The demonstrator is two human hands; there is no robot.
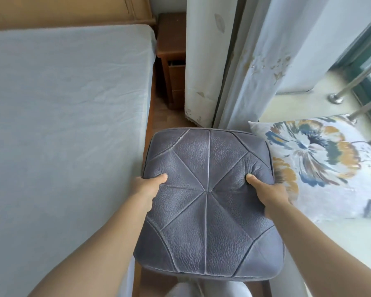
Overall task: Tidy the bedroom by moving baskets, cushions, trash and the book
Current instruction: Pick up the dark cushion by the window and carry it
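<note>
I hold a square grey-purple leather cushion (206, 211) flat in front of me, over the gap between the bed and the window sill. My left hand (147, 189) grips its left edge with the thumb pressed on top. On the right edge, my right hand (268, 191) grips in the same way. The fingers of both hands are hidden under the cushion. A white cushion with a blue and orange flower print (321, 166) lies on the sill to the right, its near corner touching or just behind the held cushion.
The bed with a pale blue sheet (62, 125) fills the left. A dark wooden nightstand (171, 56) stands in the far corner. Curtains (204, 61) hang beside the pale window sill (304, 103), which has metal rails (351, 86) at the right.
</note>
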